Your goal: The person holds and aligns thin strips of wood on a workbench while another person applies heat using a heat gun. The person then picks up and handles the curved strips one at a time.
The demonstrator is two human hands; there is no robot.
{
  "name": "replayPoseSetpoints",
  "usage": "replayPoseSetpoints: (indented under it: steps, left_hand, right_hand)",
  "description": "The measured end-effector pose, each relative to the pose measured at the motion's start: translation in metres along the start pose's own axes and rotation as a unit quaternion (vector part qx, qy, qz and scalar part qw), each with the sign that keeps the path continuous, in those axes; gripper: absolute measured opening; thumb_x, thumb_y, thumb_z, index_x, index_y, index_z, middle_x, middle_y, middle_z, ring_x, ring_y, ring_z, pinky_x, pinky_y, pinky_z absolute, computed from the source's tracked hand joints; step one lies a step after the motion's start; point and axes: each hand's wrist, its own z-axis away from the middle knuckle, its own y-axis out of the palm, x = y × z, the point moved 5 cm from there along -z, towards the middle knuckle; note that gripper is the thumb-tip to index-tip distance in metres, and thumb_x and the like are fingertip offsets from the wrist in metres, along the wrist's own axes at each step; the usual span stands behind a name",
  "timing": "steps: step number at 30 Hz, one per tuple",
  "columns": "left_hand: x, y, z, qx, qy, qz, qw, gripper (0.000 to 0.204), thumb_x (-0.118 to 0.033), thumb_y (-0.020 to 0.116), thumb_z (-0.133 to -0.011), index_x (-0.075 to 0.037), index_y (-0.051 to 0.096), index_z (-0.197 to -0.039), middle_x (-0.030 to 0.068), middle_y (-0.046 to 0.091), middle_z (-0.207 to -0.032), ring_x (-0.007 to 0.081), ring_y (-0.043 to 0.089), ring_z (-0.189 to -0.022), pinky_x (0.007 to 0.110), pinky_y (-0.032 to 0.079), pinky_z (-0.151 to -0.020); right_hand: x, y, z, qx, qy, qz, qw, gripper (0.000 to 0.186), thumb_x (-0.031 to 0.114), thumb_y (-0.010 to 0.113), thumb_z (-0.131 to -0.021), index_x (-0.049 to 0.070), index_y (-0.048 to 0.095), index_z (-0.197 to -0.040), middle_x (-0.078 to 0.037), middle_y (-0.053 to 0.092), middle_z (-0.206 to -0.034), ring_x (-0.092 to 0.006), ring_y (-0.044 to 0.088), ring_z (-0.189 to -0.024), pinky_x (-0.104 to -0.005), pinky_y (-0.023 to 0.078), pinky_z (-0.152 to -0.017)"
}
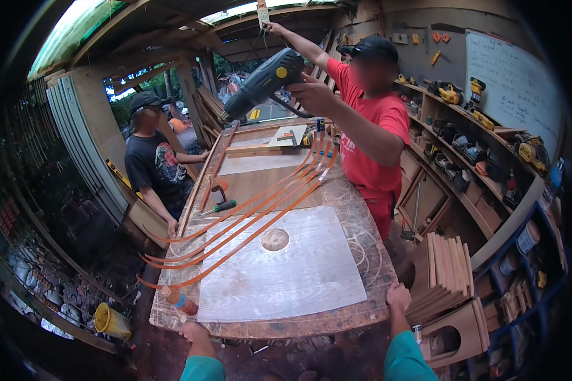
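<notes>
My left hand [194, 332] is curled over the near left edge of a worn wooden workbench [337, 326]. Near its right corner, the bench edge is in the grip of my right hand [398, 296]. A clear bottle of orange liquid [183, 303] lies tilted just beyond my left hand. Between my hands is a pale wood sheet [286, 286] with a round hole. Several long, curved orange-brown strips [210, 270] cross above it, their left ends reaching past the bench. A person in red points a dark heat gun [254, 86] down toward the far left.
Another person in a dark shirt [156, 152] stands at the left with a hand on the bench. A green-handled screwdriver [224, 206] and small dark jar [218, 193] lie mid-bench. Tool shelves [470, 136] line the right wall. Stacked cut panels [450, 270] stand beside my right hand; a yellow bucket [111, 319] sits at left.
</notes>
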Motion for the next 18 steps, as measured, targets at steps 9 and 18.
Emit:
replayPoseSetpoints:
  steps: [9,18]
  left_hand:
    - [0.009,0.001,-0.004,0.028,-0.095,0.114,0.988,0.063,-0.031,0.013,-0.098,0.013,0.057,-0.112,0.0257,0.062,-0.113,0.0395,0.058,-0.11,0.049,0.045,-0.098]
    - [0.022,0.018,-0.046,0.021,-0.071,0.109,0.991,0.065,-0.032,0.013,-0.098,0.012,0.058,-0.113,0.0258,0.062,-0.114,0.04,0.058,-0.11,0.049,0.045,-0.098]
  right_hand:
    - [0.004,-0.003,0.001,0.0,-0.005,0.009,1.0,0.057,0.047,0.031,-0.095,0.001,0.063,-0.105,-0.024,0.067,-0.1,-0.0399,0.063,-0.098,-0.0492,0.048,-0.087]
    - [0.008,0.001,-0.001,0.008,-0.005,0.004,1.0,0.058,0.048,0.03,-0.095,0.001,0.063,-0.107,-0.025,0.066,-0.102,-0.0402,0.062,-0.1,-0.0495,0.047,-0.088]
